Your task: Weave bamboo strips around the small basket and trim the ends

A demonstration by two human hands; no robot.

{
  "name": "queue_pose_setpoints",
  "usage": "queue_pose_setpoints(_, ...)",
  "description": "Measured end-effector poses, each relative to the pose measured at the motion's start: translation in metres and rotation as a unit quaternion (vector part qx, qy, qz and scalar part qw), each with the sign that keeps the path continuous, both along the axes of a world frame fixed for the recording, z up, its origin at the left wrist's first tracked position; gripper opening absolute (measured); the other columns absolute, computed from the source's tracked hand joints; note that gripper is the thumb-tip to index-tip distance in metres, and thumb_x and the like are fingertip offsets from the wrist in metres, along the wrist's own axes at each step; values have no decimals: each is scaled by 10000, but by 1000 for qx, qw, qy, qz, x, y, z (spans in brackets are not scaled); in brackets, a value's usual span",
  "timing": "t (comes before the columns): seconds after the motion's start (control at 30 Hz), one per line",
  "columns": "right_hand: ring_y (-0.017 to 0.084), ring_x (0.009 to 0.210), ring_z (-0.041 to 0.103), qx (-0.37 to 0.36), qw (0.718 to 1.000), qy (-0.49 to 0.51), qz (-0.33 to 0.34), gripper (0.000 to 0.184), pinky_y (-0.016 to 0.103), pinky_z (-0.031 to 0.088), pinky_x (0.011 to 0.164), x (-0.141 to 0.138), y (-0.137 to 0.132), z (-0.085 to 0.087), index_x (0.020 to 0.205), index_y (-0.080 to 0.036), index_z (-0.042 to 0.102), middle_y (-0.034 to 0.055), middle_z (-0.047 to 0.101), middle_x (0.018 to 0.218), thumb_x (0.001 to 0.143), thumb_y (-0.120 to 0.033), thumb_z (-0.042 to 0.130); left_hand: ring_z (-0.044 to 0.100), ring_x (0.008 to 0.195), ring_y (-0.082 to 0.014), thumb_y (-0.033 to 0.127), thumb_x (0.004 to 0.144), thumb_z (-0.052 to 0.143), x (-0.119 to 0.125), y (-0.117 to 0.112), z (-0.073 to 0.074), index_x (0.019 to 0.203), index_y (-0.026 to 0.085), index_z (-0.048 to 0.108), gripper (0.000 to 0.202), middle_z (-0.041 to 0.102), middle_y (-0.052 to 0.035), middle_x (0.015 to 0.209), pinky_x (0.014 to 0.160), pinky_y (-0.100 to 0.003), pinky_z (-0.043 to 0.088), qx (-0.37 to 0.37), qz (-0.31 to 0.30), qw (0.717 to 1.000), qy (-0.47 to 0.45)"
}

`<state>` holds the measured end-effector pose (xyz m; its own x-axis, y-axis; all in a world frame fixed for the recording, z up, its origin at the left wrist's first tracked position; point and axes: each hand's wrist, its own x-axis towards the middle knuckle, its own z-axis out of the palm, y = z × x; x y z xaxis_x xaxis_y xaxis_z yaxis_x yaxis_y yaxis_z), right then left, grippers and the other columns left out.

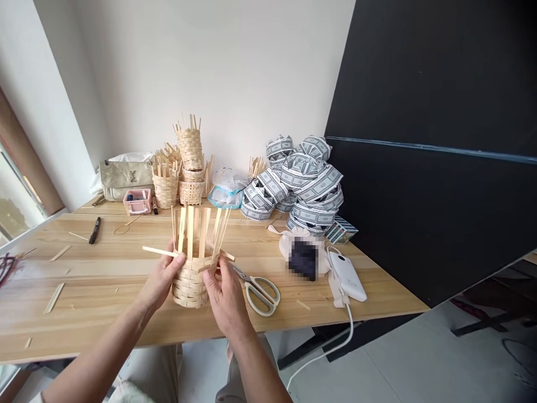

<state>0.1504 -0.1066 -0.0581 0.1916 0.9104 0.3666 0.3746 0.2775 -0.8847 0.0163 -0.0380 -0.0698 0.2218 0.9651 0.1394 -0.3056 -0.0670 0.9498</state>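
Observation:
A small half-woven bamboo basket (189,282) stands on the wooden table (104,302), its upright strips sticking up loose. My left hand (161,280) grips its left side, thumb against a flat strip (159,251) that pokes out to the left. My right hand (226,296) holds the right side, fingers pinched on the weaving strip at the rim. White-handled scissors (260,291) lie just right of my right hand.
Finished baskets (184,168) are stacked at the back by the wall, beside a cream handbag (121,176) and a small pink crate (137,201). A heap of patterned bands (297,182), a white power bank (347,274) with cable, a black marker (95,229) and loose strips lie around.

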Motion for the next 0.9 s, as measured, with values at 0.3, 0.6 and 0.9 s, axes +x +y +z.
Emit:
queue_pose_setpoints(0.3, 186, 689, 650, -36, 999, -26, 2, 195, 281, 520, 596, 17, -6, 29, 909, -207, 663, 44, 698, 797, 807, -286, 517, 587, 1010, -302, 562, 635, 658, -19, 22, 7, 1090, 193, 537, 599, 671, -85, 1030, 797, -362, 491, -60, 10, 998, -30)
queue_pose_setpoints(0.6, 90, 461, 620, -96, 992, 54, 68, 334, 171, 415, 340, 4, 18, 72, 1049, -185, 582, 85, 636, 1052, 725, -256, 542, 623, 915, -292, 552, 629, 670, -22, 17, 9, 1055, 194, 559, 568, 689, -87, 970, 741, -358, 492, -54, -39, 997, -36)
queue_pose_setpoints(0.9, 25, 337, 484, -191, 957, 162, 146, 177, 122, 229, 314, 4, 31, 65, 720, -150, 586, -57, 589, 572, 629, -290, 643, 564, 953, -270, 406, 697, 659, -29, 7, 24, 1064, 211, 538, 432, 644, -49, 930, 817, -339, 434, 73, -36, 992, 92)
